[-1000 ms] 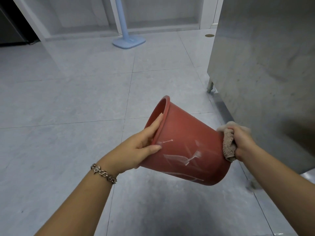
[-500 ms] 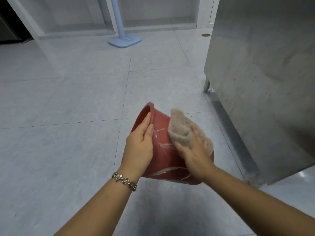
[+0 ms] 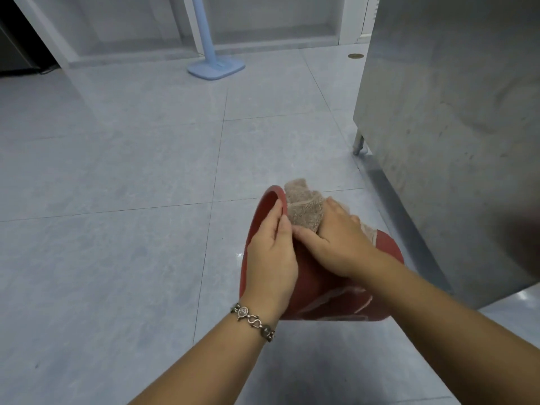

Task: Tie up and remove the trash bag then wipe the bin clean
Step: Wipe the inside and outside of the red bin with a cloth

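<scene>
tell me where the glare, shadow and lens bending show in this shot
Head view: faint glare patch on the wet tile left of the red bin; soft dark shadow on the floor under the forearms; dark blur on the steel cabinet at right; wide-angle bending slants the far wall frames.

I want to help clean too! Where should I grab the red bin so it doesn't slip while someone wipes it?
Probably the rolled rim of the red bin, coming from its open end. The bin is tipped on its side, so the mouth faces left. The left hand already hooks over that edge there, while the right hand presses the brown cloth on the smooth wall, which offers no such lip.
</scene>
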A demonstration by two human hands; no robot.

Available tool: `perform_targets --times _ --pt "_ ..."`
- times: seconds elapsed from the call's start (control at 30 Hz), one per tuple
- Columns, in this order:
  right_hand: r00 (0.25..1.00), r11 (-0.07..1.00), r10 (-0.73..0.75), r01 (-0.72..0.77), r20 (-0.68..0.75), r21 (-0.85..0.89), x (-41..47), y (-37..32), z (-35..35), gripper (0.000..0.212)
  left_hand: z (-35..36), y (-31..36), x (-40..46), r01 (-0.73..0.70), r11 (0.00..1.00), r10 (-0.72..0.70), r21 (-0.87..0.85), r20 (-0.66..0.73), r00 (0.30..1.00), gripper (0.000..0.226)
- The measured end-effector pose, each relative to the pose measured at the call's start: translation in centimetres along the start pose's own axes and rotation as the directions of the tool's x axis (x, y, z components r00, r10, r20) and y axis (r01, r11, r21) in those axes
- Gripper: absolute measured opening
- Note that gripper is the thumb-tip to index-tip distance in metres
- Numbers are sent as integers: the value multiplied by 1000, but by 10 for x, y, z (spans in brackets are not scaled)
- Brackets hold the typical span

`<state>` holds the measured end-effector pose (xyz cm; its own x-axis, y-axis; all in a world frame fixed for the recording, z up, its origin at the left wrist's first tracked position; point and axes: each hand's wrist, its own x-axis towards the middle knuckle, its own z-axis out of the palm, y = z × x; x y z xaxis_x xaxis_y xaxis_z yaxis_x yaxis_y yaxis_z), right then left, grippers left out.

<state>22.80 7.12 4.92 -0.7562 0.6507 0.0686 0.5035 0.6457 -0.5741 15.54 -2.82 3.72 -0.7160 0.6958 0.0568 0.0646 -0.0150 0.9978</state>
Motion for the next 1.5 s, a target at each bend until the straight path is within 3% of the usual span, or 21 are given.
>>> perform_targets --times 0.17,0.27,0.4,0.5,0.57,0.63,0.7,0.8,0.9,1.03,1.17,1.23,1.3,1.37,1.43,1.5 --pt "969 970 -245 244 18 20 -29 -13 23 73 -18 9 13 116 980 -137 -163 -119 983 30" --pt "906 896 -421 408 -44 -173 -49 -17 47 66 -31 15 25 149 972 -189 -183 -229 955 27" --pt "868 851 -476 415 -139 -323 -41 2 42 55 -23 22 23 134 974 -186 -185 -303 935 31" --pt "912 932 -320 255 -256 -256 -25 38 24 69 -29 28 24 64 992 -105 -113 -410 906 32" --pt "936 997 -81 82 -343 -9 -19 60 11 72 -38 30 26 57 994 -90 -88 -445 891 31" --pt "921 971 77 19 -382 240 -18 69 6 72 -46 30 24 81 994 -107 -77 -457 883 31" --pt "913 976 85 5 -400 219 -22 57 12 72 -48 29 24 123 989 -148 -84 -475 868 32" --pt "898 984 -174 143 -404 -105 -38 20 35 64 -41 26 22 150 985 -172 -84 -485 858 32" --pt "813 855 -505 427 -290 -293 -60 -12 66 50 -32 23 17 197 970 -235 -141 -356 904 26" --pt "791 815 -565 490 -235 -310 -49 -8 56 49 -34 29 22 156 966 -226 -207 -376 899 27" --pt "863 925 -366 295 -348 -239 -28 23 33 57 -39 34 22 111 988 -145 -103 -446 883 31" --pt "908 992 -124 97 -400 -86 -20 39 23 66 -43 35 21 85 992 -116 -88 -447 887 32" --pt "905 978 164 -98 -394 182 -12 52 14 77 -46 36 20 58 996 -85 -74 -437 895 32" --pt "859 855 399 -222 -320 469 -6 61 5 84 -48 35 19 52 997 -73 -59 -438 896 30" --pt "837 645 532 -301 -130 702 -2 65 0 61 -51 33 20 77 996 -89 -46 -451 888 27" --pt "838 492 544 -356 39 794 2 71 1 41 -55 32 22 138 988 -154 -69 -444 883 20"
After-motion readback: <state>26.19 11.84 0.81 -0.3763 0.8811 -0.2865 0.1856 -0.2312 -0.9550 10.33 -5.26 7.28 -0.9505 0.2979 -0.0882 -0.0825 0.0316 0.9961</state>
